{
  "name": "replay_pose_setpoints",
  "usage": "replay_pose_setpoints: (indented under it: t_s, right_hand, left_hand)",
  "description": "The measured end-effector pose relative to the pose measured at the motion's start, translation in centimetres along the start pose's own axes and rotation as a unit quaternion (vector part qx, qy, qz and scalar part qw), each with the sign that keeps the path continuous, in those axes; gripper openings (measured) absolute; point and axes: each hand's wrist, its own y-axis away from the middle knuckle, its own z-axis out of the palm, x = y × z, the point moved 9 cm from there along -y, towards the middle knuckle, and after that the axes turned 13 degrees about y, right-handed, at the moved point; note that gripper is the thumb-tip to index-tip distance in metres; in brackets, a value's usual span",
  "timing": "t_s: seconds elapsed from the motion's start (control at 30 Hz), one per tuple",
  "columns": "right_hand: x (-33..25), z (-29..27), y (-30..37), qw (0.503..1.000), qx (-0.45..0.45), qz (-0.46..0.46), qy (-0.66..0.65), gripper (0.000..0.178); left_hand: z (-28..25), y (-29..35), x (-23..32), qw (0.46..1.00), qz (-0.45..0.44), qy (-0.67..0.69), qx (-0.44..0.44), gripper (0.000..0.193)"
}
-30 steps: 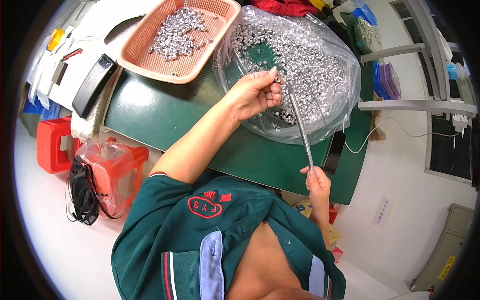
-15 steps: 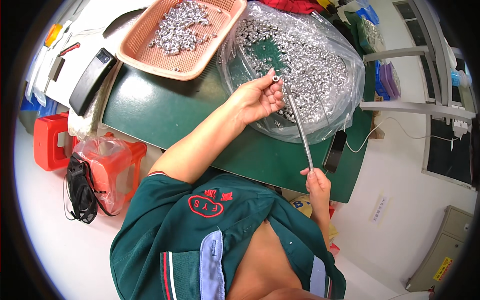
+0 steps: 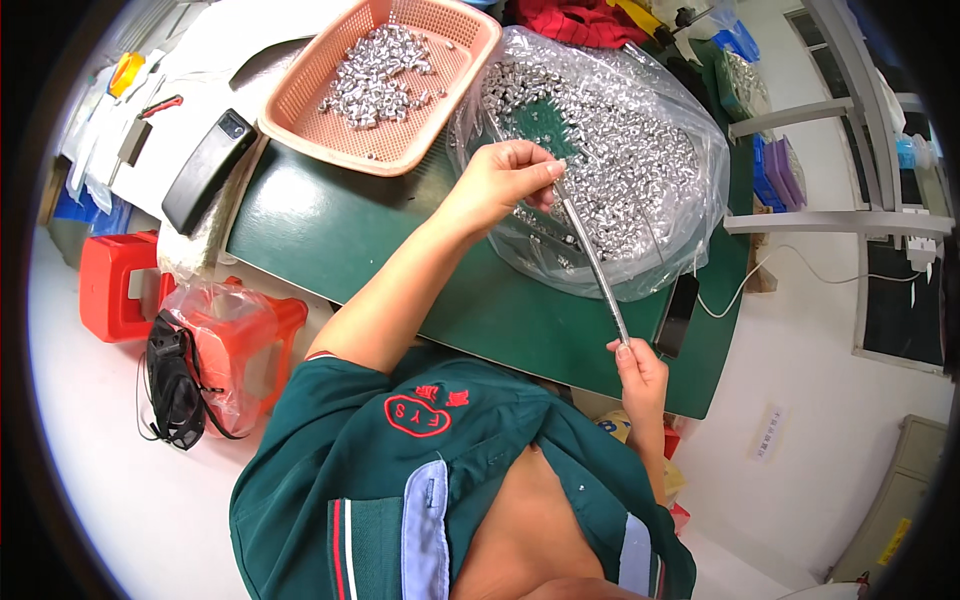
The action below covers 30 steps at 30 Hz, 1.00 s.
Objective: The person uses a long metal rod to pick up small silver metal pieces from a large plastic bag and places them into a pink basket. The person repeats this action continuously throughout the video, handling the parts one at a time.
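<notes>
My right hand (image 3: 642, 376) is closed round the lower end of a slim metal rod (image 3: 598, 268), which slants up and to the left. At the rod's upper tip, the thumb and fingers of my left hand (image 3: 512, 182) are pinched together on a small metal ring, now mostly hidden by the fingertips. Whether the ring sits on the tip or only against it, I cannot tell. Beneath both lies a clear plastic bag (image 3: 690, 262), spread wide, holding a heap of small silvery metal pieces (image 3: 640, 150).
An orange-pink plastic basket (image 3: 275, 115) with more metal pieces stands at the far left of the green table (image 3: 330, 225). Left of it lies a black case-like object (image 3: 208, 172). A dark phone (image 3: 678, 318) lies near the right edge. Red stools (image 3: 118, 290) stand at left.
My left hand has turned over, bringing the pinched ring from beside the rod to its tip. My right hand still grips the rod. The whole view has shifted slightly.
</notes>
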Motion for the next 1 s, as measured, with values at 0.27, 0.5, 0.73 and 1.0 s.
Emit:
replay_pose_setpoints:
  t_s: [0.27, 0.5, 0.73, 1.0]
  right_hand:
    - [-1.8, 0.8, -0.3, 0.999, 0.028, -0.024, 0.019, 0.021]
    - [-2.3, 3.7, -1.5, 0.994, -0.006, -0.034, -0.104, 0.023]
    - [-5.6, 6.5, -4.0, 0.951, -0.122, -0.006, -0.285, 0.02]
    - [-16.8, 10.6, -7.1, 0.816, -0.358, -0.011, -0.453, 0.018]
  left_hand:
    - [0.1, 0.1, 1.9, 0.999, 0.009, -0.048, -0.004, 0.02]
    - [0.5, 0.8, 2.8, 0.998, 0.057, -0.025, -0.006, 0.03]
    - [-0.6, 2.6, 2.8, 0.998, 0.038, -0.014, 0.039, 0.063]
    - [2.5, 7.2, 0.1, 0.996, -0.065, 0.055, 0.009, 0.037]
